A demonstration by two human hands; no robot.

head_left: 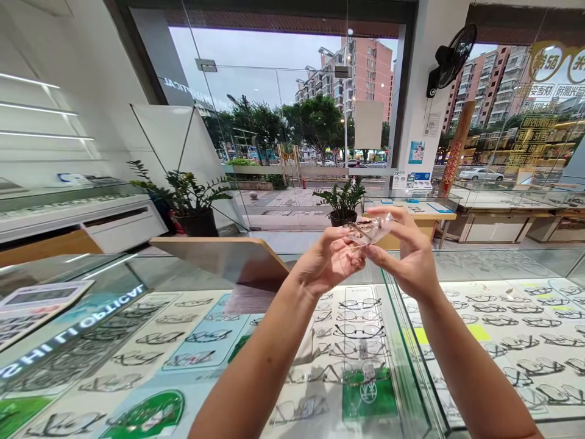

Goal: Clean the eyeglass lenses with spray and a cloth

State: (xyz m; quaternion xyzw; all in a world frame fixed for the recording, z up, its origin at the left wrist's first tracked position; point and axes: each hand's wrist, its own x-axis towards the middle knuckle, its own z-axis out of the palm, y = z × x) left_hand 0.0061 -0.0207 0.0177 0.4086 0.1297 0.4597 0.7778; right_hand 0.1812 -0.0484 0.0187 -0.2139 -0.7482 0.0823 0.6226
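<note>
Now we pinch clear-wrapped glasses (369,230) between both hands — left hand (329,261) and right hand (408,256) fingers closed on wrapper, raised above display counter (402,341) — best grip edges, avoid lenses.

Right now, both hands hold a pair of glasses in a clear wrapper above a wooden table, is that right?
Not quite: the head view shows the left hand and right hand holding the wrapped glasses above a glass display counter, not a wooden table.
</note>
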